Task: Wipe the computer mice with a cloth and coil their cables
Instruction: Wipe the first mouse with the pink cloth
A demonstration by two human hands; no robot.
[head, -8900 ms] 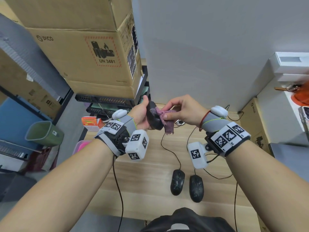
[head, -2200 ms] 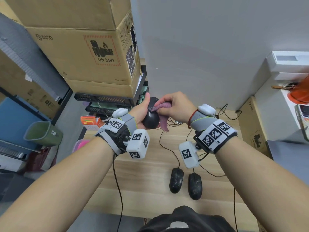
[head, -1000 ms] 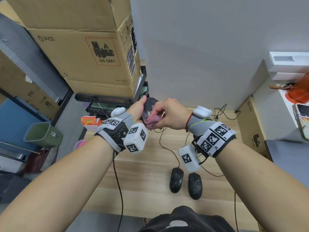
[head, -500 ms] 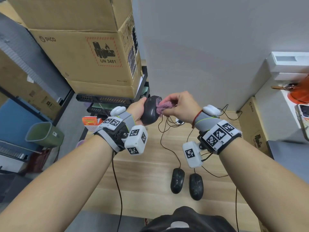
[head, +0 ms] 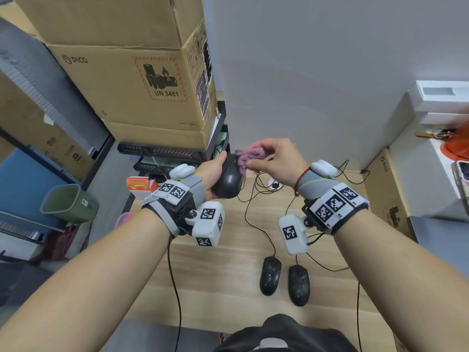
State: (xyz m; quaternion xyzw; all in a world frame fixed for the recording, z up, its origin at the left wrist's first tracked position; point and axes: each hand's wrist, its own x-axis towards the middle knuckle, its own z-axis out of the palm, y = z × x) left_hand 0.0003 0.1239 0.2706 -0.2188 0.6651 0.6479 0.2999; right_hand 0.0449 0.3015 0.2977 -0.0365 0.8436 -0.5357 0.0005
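Note:
My left hand grips a black computer mouse held up above the wooden table. My right hand pinches a bunched purple cloth against the mouse's front end. The held mouse's thin black cable hangs down in loops onto the table. Two more black mice, one on the left and one on the right, lie side by side near the table's front edge, dusty, with loose cables running back.
Stacked cardboard boxes stand on a black rack at the left. A green bin sits on the floor at the left. Another cardboard box and a white cabinet are at the right. Grey wall behind.
The cloth in my right hand has shifted from the mouse's side to its top front end. The mouse has turned slightly in my left hand. The two mice on the table stay put.

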